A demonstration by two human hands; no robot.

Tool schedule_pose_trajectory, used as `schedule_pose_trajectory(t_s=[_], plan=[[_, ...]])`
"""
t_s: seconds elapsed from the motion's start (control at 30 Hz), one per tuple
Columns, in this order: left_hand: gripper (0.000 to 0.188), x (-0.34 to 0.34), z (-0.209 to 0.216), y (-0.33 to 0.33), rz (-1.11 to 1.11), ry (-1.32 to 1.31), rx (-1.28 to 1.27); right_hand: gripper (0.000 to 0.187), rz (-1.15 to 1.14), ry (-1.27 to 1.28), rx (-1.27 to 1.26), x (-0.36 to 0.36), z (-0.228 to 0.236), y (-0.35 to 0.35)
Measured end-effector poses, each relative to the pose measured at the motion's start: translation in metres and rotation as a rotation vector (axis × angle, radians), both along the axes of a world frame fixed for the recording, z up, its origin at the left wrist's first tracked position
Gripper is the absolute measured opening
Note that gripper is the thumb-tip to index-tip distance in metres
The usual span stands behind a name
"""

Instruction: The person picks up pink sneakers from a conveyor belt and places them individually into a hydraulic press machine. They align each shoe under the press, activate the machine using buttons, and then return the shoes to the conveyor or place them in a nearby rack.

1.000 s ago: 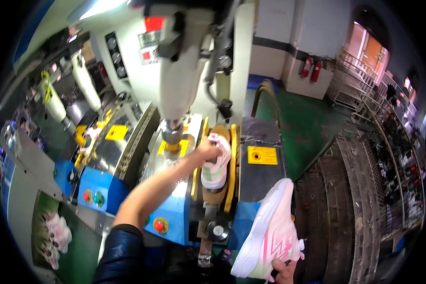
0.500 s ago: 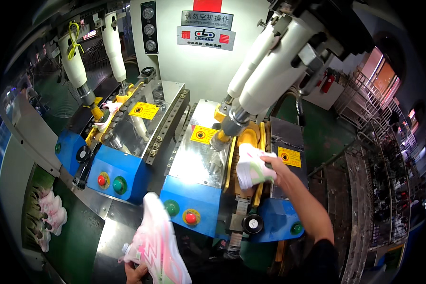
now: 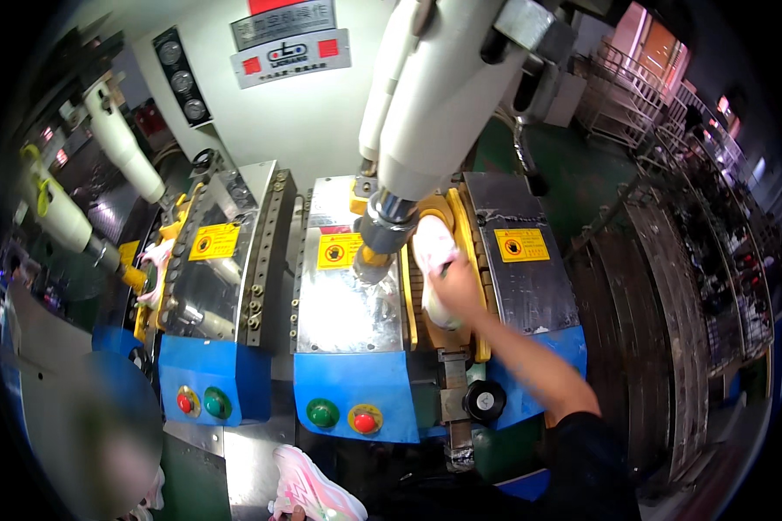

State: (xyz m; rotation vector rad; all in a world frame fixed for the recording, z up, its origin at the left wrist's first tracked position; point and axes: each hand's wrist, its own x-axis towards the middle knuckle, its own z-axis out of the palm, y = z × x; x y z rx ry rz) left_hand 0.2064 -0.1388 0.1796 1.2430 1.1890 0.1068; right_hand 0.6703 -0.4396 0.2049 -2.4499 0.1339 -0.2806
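My right hand grips a white and pink sneaker by its ankle opening. That sneaker lies lengthwise in the slot of the right pressing station, toe pointing away, between two yellow side pads. Whether its sole rests fully on the base is hidden. Just left of the toe hangs the metal end of a thick white press cylinder. At the lower edge, my left hand holds a second pink and white sneaker; only a bit of its fingers shows.
Blue panels with red and green buttons front the machine. A black knob sits below the slot. Another pink shoe is in the left station. Metal racks stand at right. A blurred grey shape covers the lower left.
My right hand has brought its sneaker from a tilted pose over the slot to lying along it. The other sneaker sits lower in view with my left hand. The whole view has shifted.
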Motion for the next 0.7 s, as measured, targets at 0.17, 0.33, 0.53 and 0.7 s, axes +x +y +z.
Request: schedule_pose_trajectory(t_s=[0.17, 0.33, 0.53, 0.7], plan=[[0.019, 0.016, 0.001, 0.019, -0.113, 0.205, -0.045, 0.065, 0.099, 0.222, 0.068, -0.002, 0.002, 0.006], [0.034, 0.030, 0.017, 0.005, -0.129, 0.246, -0.125, 0.064, 0.028, -0.011, 0.071, -0.004, -0.014, 0.009], [0.050, 0.001, -0.008, 0.027, -0.782, 0.035, 0.357, 0.074, 0.027, 0.120, 0.048, -0.002, -0.008, 0.005], [0.045, -0.013, -0.069, 0.031, -0.053, 0.246, -0.274, 0.063, 0.184, -0.262, -0.173, -0.097, 0.051, 0.052]])
